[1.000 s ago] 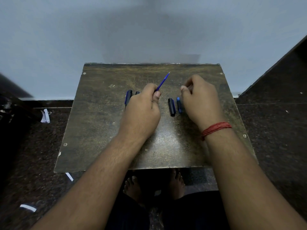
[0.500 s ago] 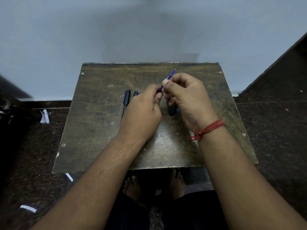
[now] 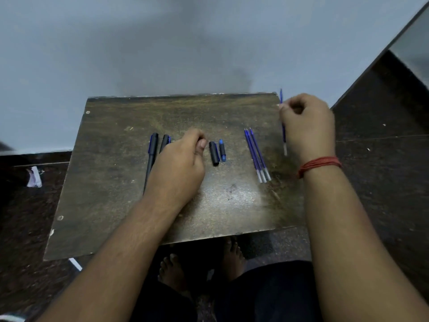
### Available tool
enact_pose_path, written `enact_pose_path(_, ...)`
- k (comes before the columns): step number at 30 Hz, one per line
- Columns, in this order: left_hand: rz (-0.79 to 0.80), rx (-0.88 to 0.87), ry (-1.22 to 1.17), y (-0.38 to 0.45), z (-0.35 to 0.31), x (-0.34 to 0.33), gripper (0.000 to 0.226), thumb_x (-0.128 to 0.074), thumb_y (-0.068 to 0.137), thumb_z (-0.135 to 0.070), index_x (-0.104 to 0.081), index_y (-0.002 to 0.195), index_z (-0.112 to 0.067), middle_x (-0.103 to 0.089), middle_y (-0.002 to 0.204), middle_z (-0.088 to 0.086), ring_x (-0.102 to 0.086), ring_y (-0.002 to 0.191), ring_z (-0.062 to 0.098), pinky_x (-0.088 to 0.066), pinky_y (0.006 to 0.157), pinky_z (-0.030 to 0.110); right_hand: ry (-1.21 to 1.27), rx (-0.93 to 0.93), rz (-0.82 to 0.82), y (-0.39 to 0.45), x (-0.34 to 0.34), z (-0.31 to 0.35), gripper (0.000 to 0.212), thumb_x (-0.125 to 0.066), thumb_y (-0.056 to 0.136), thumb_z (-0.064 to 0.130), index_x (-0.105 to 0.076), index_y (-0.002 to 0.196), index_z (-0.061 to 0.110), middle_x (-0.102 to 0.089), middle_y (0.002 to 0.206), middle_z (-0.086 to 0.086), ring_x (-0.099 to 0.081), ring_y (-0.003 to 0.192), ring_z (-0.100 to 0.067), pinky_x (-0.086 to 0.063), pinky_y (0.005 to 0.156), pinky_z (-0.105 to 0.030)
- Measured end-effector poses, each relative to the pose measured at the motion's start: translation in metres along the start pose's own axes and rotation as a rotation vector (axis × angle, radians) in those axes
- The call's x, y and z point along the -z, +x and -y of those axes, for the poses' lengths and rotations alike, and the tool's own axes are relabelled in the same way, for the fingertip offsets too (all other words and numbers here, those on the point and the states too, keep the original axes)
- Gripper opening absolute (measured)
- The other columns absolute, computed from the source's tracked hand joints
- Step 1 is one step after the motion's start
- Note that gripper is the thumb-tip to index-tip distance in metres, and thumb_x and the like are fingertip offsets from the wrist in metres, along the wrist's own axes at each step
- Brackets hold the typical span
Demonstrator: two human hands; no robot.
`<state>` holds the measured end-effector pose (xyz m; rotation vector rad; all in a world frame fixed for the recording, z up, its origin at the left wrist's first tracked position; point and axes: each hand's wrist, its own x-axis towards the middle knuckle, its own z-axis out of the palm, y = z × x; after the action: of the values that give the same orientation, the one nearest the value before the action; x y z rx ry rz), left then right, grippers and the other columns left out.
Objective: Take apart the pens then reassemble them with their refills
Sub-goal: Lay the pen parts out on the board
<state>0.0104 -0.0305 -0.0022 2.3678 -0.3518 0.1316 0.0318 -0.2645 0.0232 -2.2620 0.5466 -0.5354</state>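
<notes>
My right hand [image 3: 306,126] pinches a thin blue refill [image 3: 283,138] and holds it upright over the right edge of the small wooden table [image 3: 111,205]. My left hand [image 3: 181,168] is curled into a fist at the table's middle, and the pen barrel it grips is hidden inside. Two black pens with blue clips [image 3: 152,156] lie just left of that hand, the nearer one partly under it. A black cap [image 3: 214,153] and a short blue-tipped piece [image 3: 222,150] lie between my hands. Three blue refills [image 3: 257,155] lie side by side left of my right wrist.
A pale wall stands right behind the table. Dark stone floor surrounds it, with paper scraps at the left [image 3: 34,177] and near the front left corner [image 3: 75,263]. My bare feet [image 3: 174,270] rest under the table's front edge.
The refill stuck out of my left fist; my right hand came over, took it and has carried it away to the right edge. My left hand has stayed in place.
</notes>
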Motion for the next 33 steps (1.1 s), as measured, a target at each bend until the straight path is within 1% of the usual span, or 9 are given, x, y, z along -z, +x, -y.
enact_pose_path(1,-0.002,0.0,0.0,0.0,0.0,-0.001,0.019,-0.042,0.104,-0.025,-0.059,0.103,-0.017,-0.049,0.059,-0.01,-0.041,0.048,0.005,-0.025,0.047,0.029,-0.129,0.011,0.038,0.0,0.0,-0.006,0.012,-0.063,0.093,0.024,-0.071,0.091,0.016,-0.071,0.088,-0.003,-0.066,0.081,-0.017,-0.048,0.072,-0.019)
enact_pose_path(3,-0.004,-0.001,-0.011,0.0,0.001,-0.001,0.019,-0.043,0.104,-0.026,-0.06,0.105,-0.018,-0.049,0.059,-0.01,-0.042,0.049,0.006,-0.025,0.048,0.029,-0.284,0.004,0.099,-0.001,-0.003,-0.016,0.013,-0.064,0.092,0.024,-0.069,0.088,0.013,-0.071,0.093,-0.01,-0.065,0.094,-0.027,-0.045,0.079,-0.026)
enact_pose_path(6,-0.012,-0.003,-0.03,0.001,0.004,-0.001,0.019,-0.043,0.104,-0.025,-0.06,0.105,-0.016,-0.047,0.059,-0.011,-0.04,0.049,0.006,-0.025,0.048,0.03,-0.372,-0.027,0.135,-0.002,-0.007,-0.025,0.012,-0.065,0.09,0.023,-0.067,0.087,0.011,-0.07,0.098,-0.014,-0.063,0.1,-0.033,-0.048,0.082,-0.032)
enact_pose_path(10,-0.016,-0.004,-0.023,0.001,0.004,-0.002,0.019,-0.044,0.104,-0.024,-0.06,0.105,-0.016,-0.047,0.059,-0.01,-0.041,0.049,0.008,-0.025,0.048,0.031,-0.38,-0.053,0.134,-0.005,-0.008,-0.027,0.012,-0.067,0.091,0.023,-0.063,0.084,0.014,-0.068,0.099,-0.014,-0.062,0.099,-0.033,-0.047,0.081,-0.032)
enact_pose_path(12,-0.011,-0.006,-0.011,0.001,0.004,-0.002,0.019,-0.043,0.104,-0.025,-0.06,0.105,-0.016,-0.048,0.059,-0.009,-0.042,0.049,0.008,-0.027,0.048,0.031,-0.367,-0.066,0.121,-0.005,-0.009,-0.028,0.012,-0.067,0.091,0.023,-0.064,0.086,0.013,-0.068,0.099,-0.013,-0.062,0.099,-0.032,-0.045,0.08,-0.03)
enact_pose_path(16,-0.009,-0.008,-0.014,0.001,0.004,-0.002,0.019,-0.043,0.103,-0.025,-0.06,0.104,-0.015,-0.051,0.06,-0.006,-0.045,0.049,0.012,-0.031,0.048,0.033,-0.375,-0.068,0.124,-0.004,-0.01,-0.03,0.016,-0.067,0.091,0.024,-0.066,0.091,0.009,-0.068,0.101,-0.014,-0.062,0.1,-0.032,-0.048,0.083,-0.032)
enact_pose_path(21,-0.005,-0.007,-0.01,0.001,0.002,-0.002,0.019,-0.044,0.103,-0.025,-0.06,0.105,-0.015,-0.053,0.061,-0.005,-0.046,0.05,0.012,-0.033,0.048,0.032,-0.371,-0.069,0.129,-0.003,-0.011,-0.03,0.017,-0.067,0.091,0.025,-0.066,0.094,0.009,-0.067,0.102,-0.013,-0.062,0.101,-0.03,-0.049,0.084,-0.034)
enact_pose_path(29,-0.006,-0.003,-0.013,0.001,0.002,-0.003,0.018,-0.044,0.104,-0.025,-0.059,0.103,-0.016,-0.052,0.06,-0.005,-0.047,0.05,0.014,-0.037,0.049,0.035,-0.372,-0.085,0.14,-0.002,-0.01,-0.029,0.019,-0.068,0.091,0.026,-0.066,0.095,0.008,-0.067,0.102,-0.012,-0.061,0.101,-0.029,-0.046,0.081,-0.032)
enact_pose_path(33,-0.005,-0.001,-0.011,0.001,0.003,-0.002,0.018,-0.043,0.104,-0.025,-0.059,0.103,-0.017,-0.052,0.06,-0.007,-0.046,0.049,0.012,-0.033,0.047,0.031,-0.361,-0.081,0.137,-0.004,-0.007,-0.025,0.019,-0.067,0.092,0.026,-0.065,0.095,0.007,-0.066,0.1,-0.011,-0.06,0.099,-0.027,-0.044,0.077,-0.029)
